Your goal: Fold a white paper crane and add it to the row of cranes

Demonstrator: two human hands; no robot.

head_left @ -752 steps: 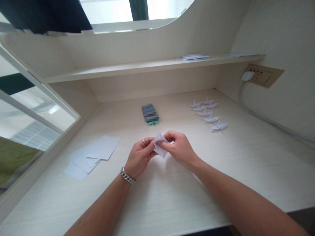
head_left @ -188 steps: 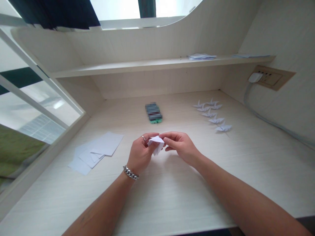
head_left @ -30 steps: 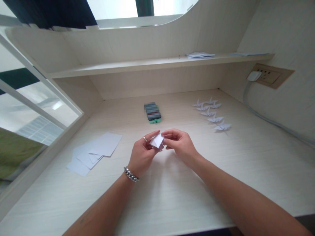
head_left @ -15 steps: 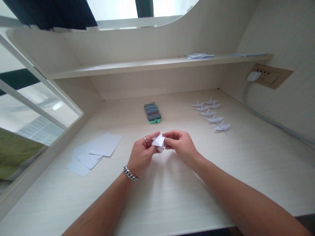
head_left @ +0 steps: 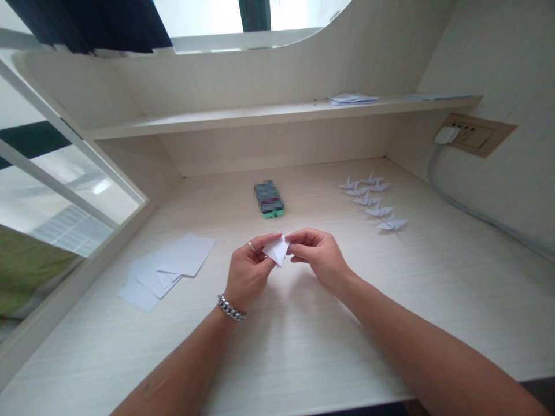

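Note:
A small piece of folded white paper (head_left: 276, 250) is held up between my two hands over the desk. Its visible face is a flat, pointed shape. My left hand (head_left: 248, 266), with a ring and a chain bracelet, pinches it from the left side. On the other side, the thumb and forefinger of my right hand (head_left: 319, 254) grip its right edge. The fingertips behind the paper are partly hidden. Several white paper cranes (head_left: 379, 211) stand in a group at the right rear. Loose white sheets (head_left: 186, 254) lie overlapping to the left.
A phone-like dark object with a green end (head_left: 269, 199), blurred by pixelation, lies behind my hands. Above the desk runs a shelf (head_left: 243, 118) bearing a paper stack (head_left: 352, 99). A white plug (head_left: 447, 135) sits in the wall socket, its grey cable (head_left: 477, 216) trailing along the right.
The folded paper has gone from a partly spread, bulky form to a flatter pointed one. Both hands stay on it, the left shifted slightly left.

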